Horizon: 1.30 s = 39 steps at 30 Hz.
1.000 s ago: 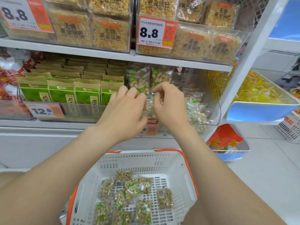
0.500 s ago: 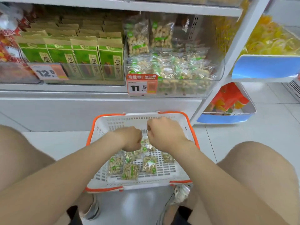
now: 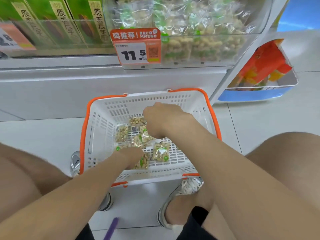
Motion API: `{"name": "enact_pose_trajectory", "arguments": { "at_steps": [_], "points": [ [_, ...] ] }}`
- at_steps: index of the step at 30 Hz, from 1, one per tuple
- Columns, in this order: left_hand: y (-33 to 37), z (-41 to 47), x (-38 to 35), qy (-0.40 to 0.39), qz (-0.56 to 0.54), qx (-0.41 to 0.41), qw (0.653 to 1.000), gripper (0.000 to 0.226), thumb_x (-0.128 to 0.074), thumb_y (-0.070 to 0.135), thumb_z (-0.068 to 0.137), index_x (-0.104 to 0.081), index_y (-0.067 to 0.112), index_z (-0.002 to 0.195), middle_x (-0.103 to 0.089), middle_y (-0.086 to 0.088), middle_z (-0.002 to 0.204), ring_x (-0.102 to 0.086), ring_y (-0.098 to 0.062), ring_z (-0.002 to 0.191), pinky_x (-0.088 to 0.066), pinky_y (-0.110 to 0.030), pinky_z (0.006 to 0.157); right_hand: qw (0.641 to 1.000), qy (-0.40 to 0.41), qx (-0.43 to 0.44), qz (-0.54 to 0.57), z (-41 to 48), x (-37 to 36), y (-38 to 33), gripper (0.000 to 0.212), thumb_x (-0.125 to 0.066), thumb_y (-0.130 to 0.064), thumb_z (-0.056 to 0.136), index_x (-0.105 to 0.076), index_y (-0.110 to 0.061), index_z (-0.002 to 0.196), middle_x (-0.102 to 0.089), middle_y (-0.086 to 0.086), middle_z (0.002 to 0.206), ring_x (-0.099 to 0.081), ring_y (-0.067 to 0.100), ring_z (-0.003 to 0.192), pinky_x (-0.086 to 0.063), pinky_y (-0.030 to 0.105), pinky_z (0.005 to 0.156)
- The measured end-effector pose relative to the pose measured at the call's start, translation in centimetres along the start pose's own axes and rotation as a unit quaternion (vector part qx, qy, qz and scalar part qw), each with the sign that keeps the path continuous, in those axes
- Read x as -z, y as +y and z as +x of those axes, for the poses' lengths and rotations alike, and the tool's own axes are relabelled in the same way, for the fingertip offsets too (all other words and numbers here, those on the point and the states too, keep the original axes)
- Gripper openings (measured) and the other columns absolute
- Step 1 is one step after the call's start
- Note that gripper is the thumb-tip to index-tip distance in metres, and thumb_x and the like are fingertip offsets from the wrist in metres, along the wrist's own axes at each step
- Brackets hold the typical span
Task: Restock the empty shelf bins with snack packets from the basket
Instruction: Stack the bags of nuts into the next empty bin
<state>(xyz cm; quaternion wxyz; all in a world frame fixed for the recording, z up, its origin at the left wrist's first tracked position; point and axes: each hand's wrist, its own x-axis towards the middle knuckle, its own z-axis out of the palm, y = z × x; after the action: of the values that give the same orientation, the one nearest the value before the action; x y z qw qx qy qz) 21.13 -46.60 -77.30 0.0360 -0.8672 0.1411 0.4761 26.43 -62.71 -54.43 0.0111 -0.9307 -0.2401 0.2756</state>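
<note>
A white basket (image 3: 102, 122) with an orange rim sits on the floor between my knees. Several clear snack packets (image 3: 161, 154) of pale nuts with green labels lie on its bottom. My left hand (image 3: 129, 157) reaches down onto the packets at the near left, its fingers hidden among them. My right hand (image 3: 162, 121) is lower in the far middle of the basket, fingers curled down over a cluster of packets (image 3: 138, 134). Above, the clear shelf bin (image 3: 207, 47) behind the 11.5 price tag (image 3: 136, 49) holds many of the same packets.
Green boxed snacks (image 3: 57, 23) fill the bin to the left. A blue-and-clear bin with orange bags (image 3: 259, 70) stands at the right on a white upright. My shoes (image 3: 190, 186) flank the basket's near edge on the white tiled floor.
Both hands left the shelf bin and dropped into the basket. My head tilted down, and now the hands are spread apart over the packets, left one nearer to me.
</note>
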Motion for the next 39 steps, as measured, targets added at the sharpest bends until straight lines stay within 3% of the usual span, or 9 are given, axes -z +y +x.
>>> {"name": "enact_pose_trajectory", "arguments": {
  "at_steps": [4,7,10,13,19,23,26,35,39],
  "points": [
    [0.7,1.1,-1.2,-0.007,0.008,-0.026,1.0,0.092,-0.053,-0.013,0.093,-0.009,0.018,0.168,-0.014,-0.004,0.174,-0.034,-0.031,0.153,-0.043,-0.042,0.116,1.0,-0.006,0.012,0.019,1.3,0.6,0.4,0.023,-0.051,-0.001,0.092,-0.058,-0.015,0.109,-0.05,0.001,0.089,-0.055,0.019,0.073,-0.037,0.033,0.054],
    [1.4,2.1,-2.2,-0.018,0.006,-0.006,1.0,0.089,-0.067,0.0,0.089,-0.02,0.015,0.163,-0.032,-0.012,0.165,-0.04,-0.035,0.146,-0.041,-0.049,0.118,1.0,0.001,0.019,0.022,1.9,0.6,0.8,0.023,-0.051,-0.005,0.094,-0.055,-0.017,0.112,-0.045,0.0,0.089,-0.055,0.02,0.078,-0.037,0.034,0.055],
    [2.0,2.8,-2.5,-0.009,-0.009,0.003,1.0,0.088,-0.066,-0.001,0.085,-0.022,0.012,0.16,-0.017,-0.016,0.169,-0.028,-0.04,0.152,-0.029,-0.052,0.124,0.999,-0.004,0.021,0.032,2.1,0.6,0.9,0.021,-0.051,-0.005,0.095,-0.056,-0.017,0.111,-0.046,0.0,0.091,-0.055,0.02,0.078,-0.037,0.034,0.055],
    [2.3,3.2,-2.6,-0.006,-0.044,0.004,0.999,0.094,-0.061,-0.01,0.085,-0.013,0.013,0.163,0.008,-0.011,0.172,-0.048,-0.038,0.136,-0.052,-0.046,0.106,0.999,-0.004,0.029,0.043,2.1,0.6,0.7,0.02,-0.05,-0.003,0.094,-0.056,-0.017,0.108,-0.05,0.001,0.093,-0.057,0.02,0.079,-0.042,0.034,0.059],
    [2.0,3.4,-2.8,0.024,-0.014,0.01,1.0,0.085,-0.06,0.0,0.094,-0.012,0.009,0.165,-0.004,-0.015,0.173,-0.013,-0.039,0.158,-0.021,-0.052,0.128,0.998,-0.015,0.043,0.038,2.7,-0.1,0.4,0.02,-0.053,-0.006,0.095,-0.062,-0.016,0.11,-0.055,0.001,0.096,-0.061,0.021,0.079,-0.041,0.03,0.057],
    [1.7,3.6,-2.6,0.049,0.031,0.026,0.998,0.053,-0.065,0.013,0.095,-0.046,0.009,0.145,-0.033,-0.014,0.16,-0.027,-0.037,0.146,-0.021,-0.055,0.124,0.998,-0.013,0.045,0.03,3.3,-0.3,0.4,0.026,-0.054,-0.009,0.096,-0.063,-0.016,0.12,-0.063,0.004,0.112,-0.065,0.023,0.091,-0.05,0.032,0.065],
    [1.3,3.2,-2.4,0.047,0.047,0.019,0.998,0.048,-0.066,0.018,0.096,-0.05,0.013,0.141,-0.028,-0.013,0.163,-0.021,-0.038,0.152,-0.015,-0.059,0.126,0.998,-0.009,0.048,0.025,3.4,-0.2,0.5,0.03,-0.053,-0.013,0.098,-0.061,-0.017,0.127,-0.063,0.005,0.121,-0.067,0.026,0.106,-0.058,0.04,0.084],
    [0.4,2.8,-2.4,-0.034,-0.018,0.008,0.999,0.061,-0.047,-0.004,0.092,-0.035,0.024,0.144,-0.027,-0.02,0.159,-0.024,-0.045,0.148,-0.036,-0.056,0.115,0.999,-0.012,0.051,0.005,3.6,-0.5,0.8,0.034,-0.054,-0.016,0.099,-0.062,-0.018,0.133,-0.064,0.006,0.126,-0.068,0.026,0.106,-0.059,0.039,0.084],
    [0.8,3.3,-2.5,-0.023,-0.099,0.002,0.995,0.069,-0.059,0.001,0.084,-0.035,0.033,0.141,-0.047,-0.011,0.143,-0.038,-0.039,0.139,-0.038,-0.054,0.111,0.999,-0.015,0.051,0.009,4.1,-0.5,0.9,0.038,-0.053,-0.015,0.099,-0.061,-0.016,0.136,-0.063,0.008,0.132,-0.068,0.028,0.112,-0.059,0.041,0.088]
  ]
}}
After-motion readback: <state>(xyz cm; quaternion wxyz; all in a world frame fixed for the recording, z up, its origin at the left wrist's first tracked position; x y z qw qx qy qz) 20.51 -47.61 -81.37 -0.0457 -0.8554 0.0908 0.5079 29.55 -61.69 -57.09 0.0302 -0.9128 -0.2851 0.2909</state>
